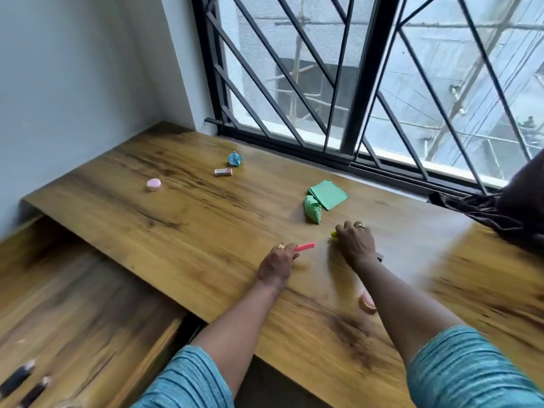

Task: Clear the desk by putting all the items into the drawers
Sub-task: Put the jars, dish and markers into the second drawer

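- Left hand pinches a slim pink plastic bar just above the wooden desk
- Right hand curls round a small yellow object, mostly hidden
- Open wooden drawer, at left, holds 2 dark stick-shaped items
- Remaining on desk: crumpled green paper, folded green sheet, crumpled blue paper, small rectangular eraser, round pink jar, round pink lid
- Judgement: early stage; most items remain

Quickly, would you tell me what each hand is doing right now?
Left hand: closed, pinching a pink stick.
Right hand: closed round a small yellow item, mostly hidden.
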